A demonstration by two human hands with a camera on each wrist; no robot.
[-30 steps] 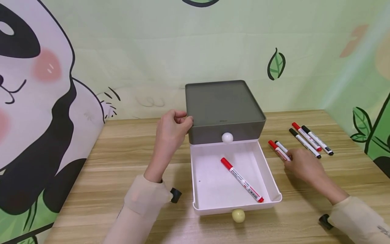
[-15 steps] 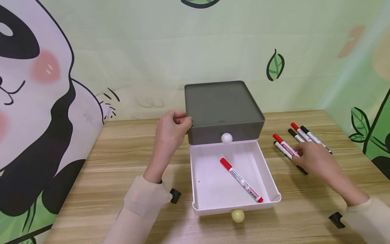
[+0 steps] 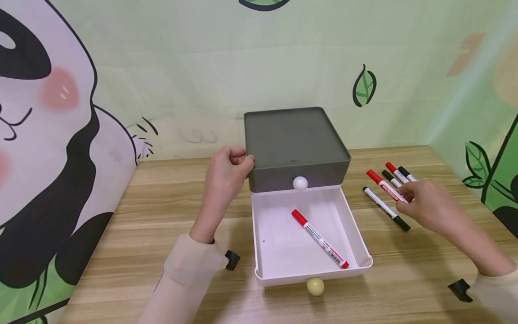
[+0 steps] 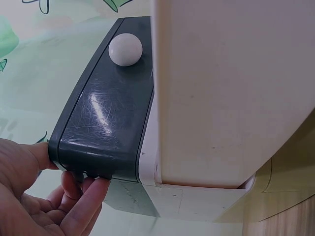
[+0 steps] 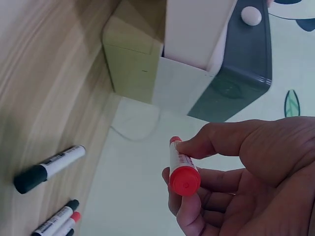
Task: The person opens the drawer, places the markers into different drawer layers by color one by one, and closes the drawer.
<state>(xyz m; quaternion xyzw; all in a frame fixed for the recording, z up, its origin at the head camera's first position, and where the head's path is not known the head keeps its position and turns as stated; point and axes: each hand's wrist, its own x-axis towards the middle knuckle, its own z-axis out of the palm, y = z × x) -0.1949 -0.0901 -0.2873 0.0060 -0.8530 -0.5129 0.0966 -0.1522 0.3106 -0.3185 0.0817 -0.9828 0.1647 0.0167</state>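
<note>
A small drawer unit (image 3: 297, 139) with a dark grey top tier stands on the table, its white drawer (image 3: 273, 265) pulled out. Inside that drawer lies a red-capped marker (image 3: 323, 243). My left hand (image 3: 224, 177) grips the top tier's left front corner, thumb at the upper edge and fingers against the side, as the left wrist view shows. My right hand (image 3: 439, 207) pinches another red marker (image 5: 183, 164) between thumb and fingers, above the table to the right of the unit. Below it lies a black-capped marker (image 3: 384, 209) on the wood.
Several more markers (image 3: 390, 177), red and black, lie behind the right hand, which partly hides them. A white knob (image 3: 300, 183) sits on the grey tier, and a yellow knob (image 3: 315, 286) shows below the white drawer's front. A printed cloth backdrop (image 3: 182, 81) rises behind the table (image 3: 162, 193).
The right hand has lifted the red marker off the table and moved right with it. The black-capped marker beside it now lies alone, turned slightly. The left hand has not moved.
</note>
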